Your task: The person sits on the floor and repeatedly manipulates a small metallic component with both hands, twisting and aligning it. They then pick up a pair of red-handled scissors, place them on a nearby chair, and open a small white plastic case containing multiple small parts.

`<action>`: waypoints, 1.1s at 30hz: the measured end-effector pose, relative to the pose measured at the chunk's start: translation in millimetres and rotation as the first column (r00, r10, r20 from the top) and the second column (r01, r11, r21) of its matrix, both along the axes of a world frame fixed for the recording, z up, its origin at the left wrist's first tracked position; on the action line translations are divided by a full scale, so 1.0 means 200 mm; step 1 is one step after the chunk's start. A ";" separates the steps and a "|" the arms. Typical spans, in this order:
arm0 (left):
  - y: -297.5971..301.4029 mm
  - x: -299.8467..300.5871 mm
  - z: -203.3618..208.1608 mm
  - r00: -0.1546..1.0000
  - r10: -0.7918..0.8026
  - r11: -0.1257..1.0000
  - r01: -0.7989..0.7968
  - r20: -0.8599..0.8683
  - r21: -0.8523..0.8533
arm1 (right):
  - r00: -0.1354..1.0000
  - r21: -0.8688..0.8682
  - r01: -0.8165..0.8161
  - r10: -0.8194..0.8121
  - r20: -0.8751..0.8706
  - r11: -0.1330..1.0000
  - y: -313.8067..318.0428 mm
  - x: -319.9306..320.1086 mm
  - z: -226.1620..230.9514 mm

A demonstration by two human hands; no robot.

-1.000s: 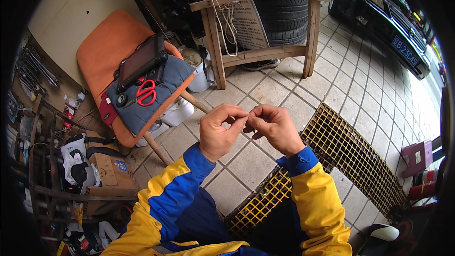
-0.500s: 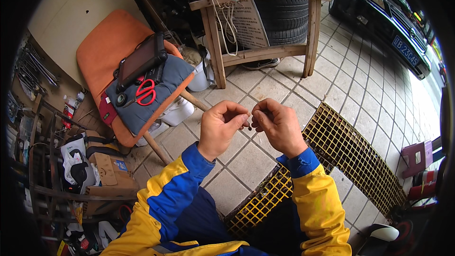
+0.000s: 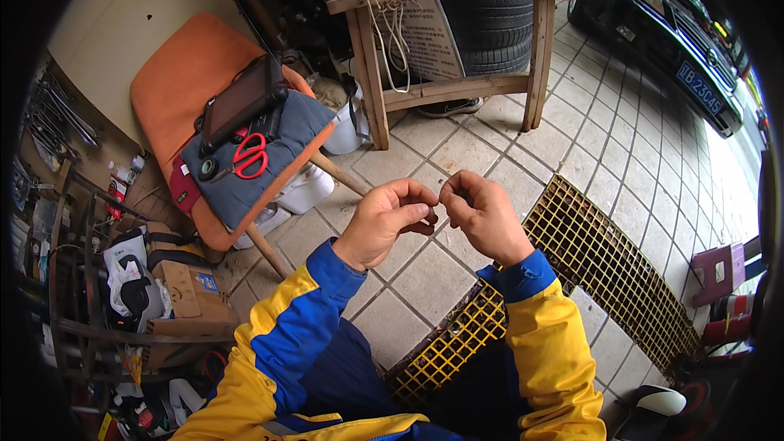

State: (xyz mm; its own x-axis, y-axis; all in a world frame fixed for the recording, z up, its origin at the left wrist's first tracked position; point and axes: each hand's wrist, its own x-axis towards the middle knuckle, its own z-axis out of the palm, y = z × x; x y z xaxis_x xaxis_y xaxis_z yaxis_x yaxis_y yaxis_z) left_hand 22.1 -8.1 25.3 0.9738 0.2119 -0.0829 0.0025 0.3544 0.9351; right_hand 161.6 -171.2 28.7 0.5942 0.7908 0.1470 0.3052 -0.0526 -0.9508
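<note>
Both my hands are raised close together over the tiled floor [image 3: 420, 286]. My left hand [image 3: 382, 224] has its thumb and index finger curled into a pinch. My right hand [image 3: 485, 216] is pinched too, its fingertips almost against the left ones. Whatever lies between the fingertips is too small or too hidden to make out. To the left, an orange chair [image 3: 175, 65] carries a grey-blue cushion [image 3: 282, 163]. Red-handled scissors [image 3: 250, 156], a black-cased tablet [image 3: 243, 104] and a small dark roll [image 3: 209, 168] rest on that cushion.
Beyond my hands stands a wooden frame [image 3: 457, 88] with a white cord, in front of stacked tires [image 3: 490, 28]. A yellow grating [image 3: 608, 257] crosses the floor at right. A dark car [image 3: 670, 24] is parked far right; a cluttered rack [image 3: 86, 331] stands at left.
My left hand has shifted slightly left and turned, its lower fingers lowering. The small dark thing seen below the fingertips no longer shows. My right hand has barely moved.
</note>
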 end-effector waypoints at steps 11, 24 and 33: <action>0.02 -0.01 -0.01 0.990 -0.133 0.986 0.136 -0.038 0.096 | 0.972 -0.060 -0.141 0.126 -0.200 0.988 -0.02 0.02 0.01; 0.05 -0.02 0.02 0.986 -0.093 0.988 0.108 -0.141 0.106 | 0.991 -0.133 -0.129 0.121 -0.062 0.983 -0.03 0.02 0.04; 0.07 -0.01 0.01 0.980 -0.108 0.972 0.070 -0.165 -0.225 | 0.995 -0.151 -0.101 0.098 -0.031 0.983 -0.03 0.03 0.04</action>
